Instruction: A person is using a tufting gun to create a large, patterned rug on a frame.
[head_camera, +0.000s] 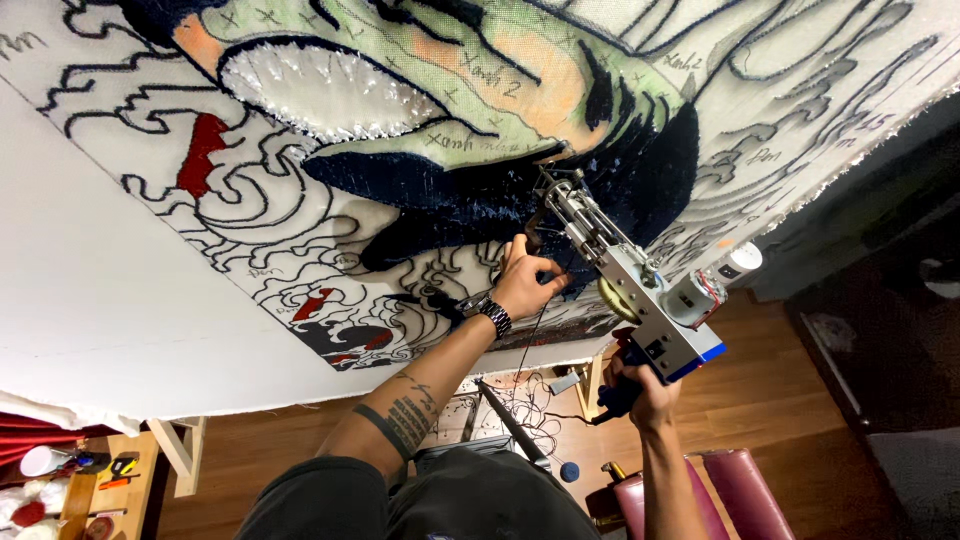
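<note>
While R hand (640, 385) grips tufting gun (630, 290), L hand (527, 283) holds its front handle at canvas (130, 290).

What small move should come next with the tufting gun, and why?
Probably ease the tufting gun along the edge of the dark blue patch. Its needle tip already meets the cloth there, the left hand grips the front handle, the right hand the rear grip, and untufted outline lies beside it.

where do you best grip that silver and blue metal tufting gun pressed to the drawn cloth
Judging by its pose, grip the silver and blue metal tufting gun in two places: the dark rear handle from below, where the right hand holds it, and the front grip beside the needle shaft, where the left hand steadies it.
</note>
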